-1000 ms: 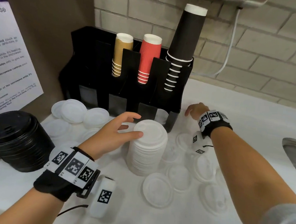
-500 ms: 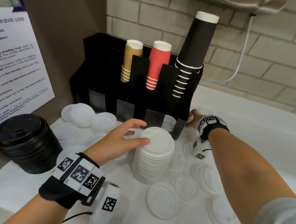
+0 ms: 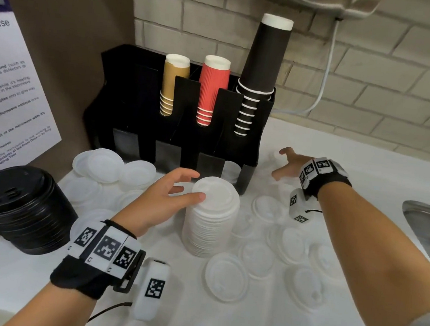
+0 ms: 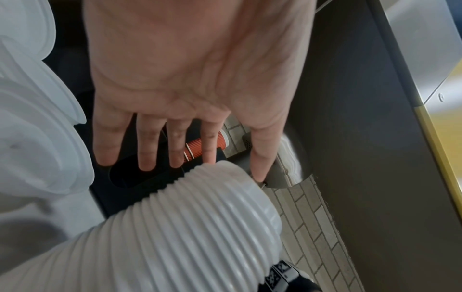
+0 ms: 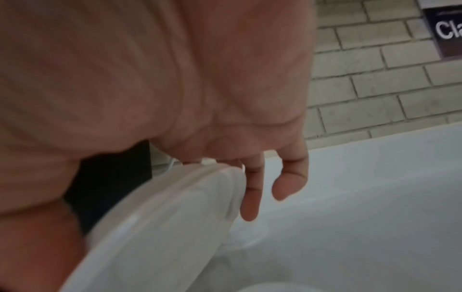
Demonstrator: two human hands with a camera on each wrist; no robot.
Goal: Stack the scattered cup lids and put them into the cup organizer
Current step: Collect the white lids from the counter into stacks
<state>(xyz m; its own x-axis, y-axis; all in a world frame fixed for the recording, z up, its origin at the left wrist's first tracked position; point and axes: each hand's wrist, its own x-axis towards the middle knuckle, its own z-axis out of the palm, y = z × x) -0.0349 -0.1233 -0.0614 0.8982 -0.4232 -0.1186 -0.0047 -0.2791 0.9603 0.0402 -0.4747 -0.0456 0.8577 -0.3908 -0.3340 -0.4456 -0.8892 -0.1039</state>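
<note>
A tall stack of white lids (image 3: 211,215) (image 4: 175,227) stands in front of the black cup organizer (image 3: 135,101). My left hand (image 3: 179,193) (image 4: 232,166) lies against the stack's top, thumb on the top lid's rim and fingers spread straight. To the right of the organizer's front corner, my right hand (image 3: 284,164) (image 5: 150,207) pinches a single white lid (image 5: 162,217) between thumb and fingers. The head view barely shows that lid. Loose white lids (image 3: 226,275) lie scattered right of the stack, and others (image 3: 110,165) left of it.
Stacks of tan, red (image 3: 212,91) and black paper cups stand in the organizer. A stack of black lids (image 3: 18,208) stands at the left by a wall poster. A steel sink (image 3: 427,225) opens at the right edge. A brick wall runs behind.
My right hand has drawn back a little from the organizer's right corner. My left hand has stayed on top of the white stack.
</note>
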